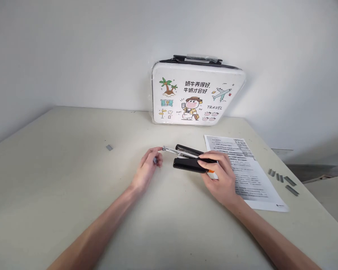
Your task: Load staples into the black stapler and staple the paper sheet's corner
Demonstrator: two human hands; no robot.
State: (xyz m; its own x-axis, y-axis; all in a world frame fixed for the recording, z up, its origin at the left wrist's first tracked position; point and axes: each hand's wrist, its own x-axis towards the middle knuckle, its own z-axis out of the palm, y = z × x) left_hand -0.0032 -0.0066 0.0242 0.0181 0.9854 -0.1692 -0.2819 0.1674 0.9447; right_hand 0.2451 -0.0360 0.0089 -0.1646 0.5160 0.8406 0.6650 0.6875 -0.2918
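My right hand grips a black stapler with an orange part near its rear. The stapler is spread open, and its silver magazine sticks out to the left between the two black arms. At the magazine's tip is the index finger of my left hand. The other left fingers are curled in, with a small greyish bit showing among them that is too small to make out. A printed sheet of paper lies partly under my right hand.
A white case with cartoon prints and a black handle leans by the wall at the back. Several grey staple strips lie near the table's right edge. One more staple strip lies at the left on the pale table.
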